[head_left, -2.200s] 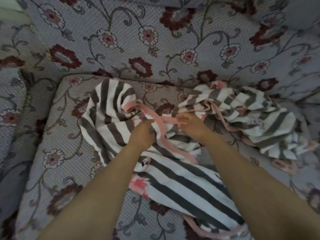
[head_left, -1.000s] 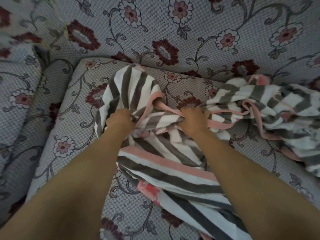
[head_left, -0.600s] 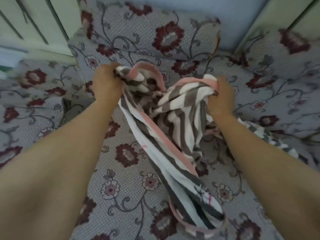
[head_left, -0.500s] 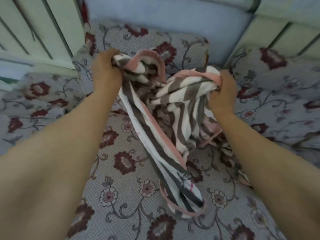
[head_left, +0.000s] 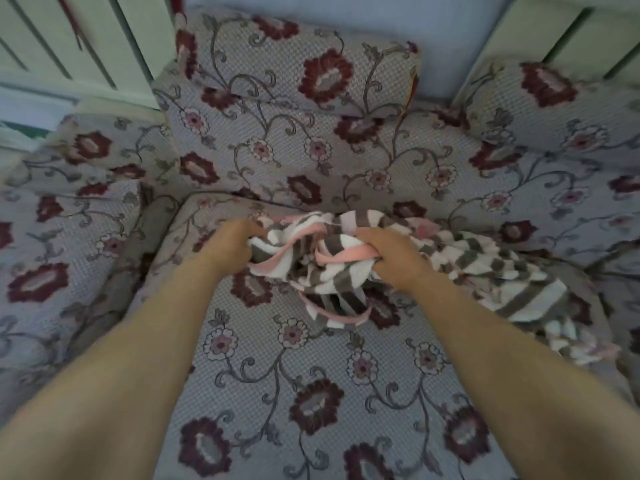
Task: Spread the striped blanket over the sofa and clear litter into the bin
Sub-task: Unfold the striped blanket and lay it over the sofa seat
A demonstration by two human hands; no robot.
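Observation:
The striped blanket (head_left: pixel 346 268), grey and white with a pink border, lies bunched at the back of the sofa's seat cushion (head_left: pixel 311 375) and trails off to the right. My left hand (head_left: pixel 230 249) grips its left end, fingers curled into the folds. My right hand (head_left: pixel 388 256) grips the bunched fabric and pink edge a little to the right. Both hands are low, close to the seat. No litter or bin is in view.
The sofa has a grey cover with dark red flowers. Its back cushion (head_left: pixel 294 116) rises behind the blanket, with an armrest (head_left: pixel 69 220) on the left and another cushion (head_left: pixel 554 109) at the right. Pale panelled walls (head_left: pixel 69 46) stand behind.
Both hands, which held the blanket raised in front of the back cushion, have come down to the seat with it. The blanket is again bunched on the cushion and spread rightward.

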